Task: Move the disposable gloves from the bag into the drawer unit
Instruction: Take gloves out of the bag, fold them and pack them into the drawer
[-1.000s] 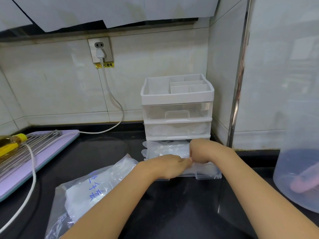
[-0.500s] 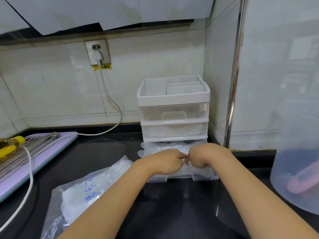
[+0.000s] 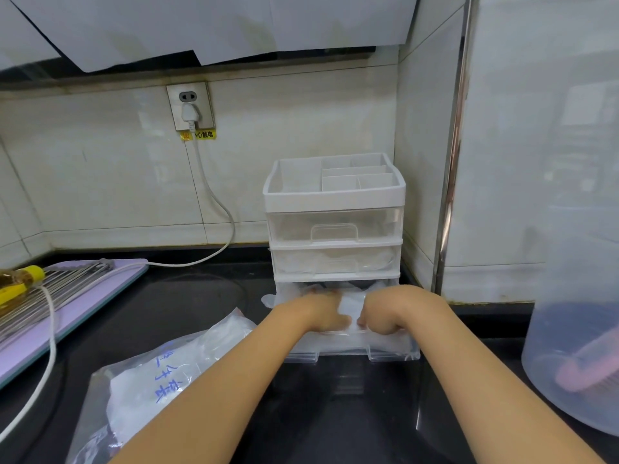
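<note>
Slid a little apart since before, down in the middle of the frame: left hand and right hand, both curled tight on the gloves, squashing them into the pulled-out bottom drawer of the drawer unit. Floppy bits hanging over the sides. Could get pinched or spill out when shutting. More waiting in the bag, lower left.

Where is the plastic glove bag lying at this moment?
In the head view, the bag lies lower left on the black counter, between the purple tray and the open bottom drawer.
</note>
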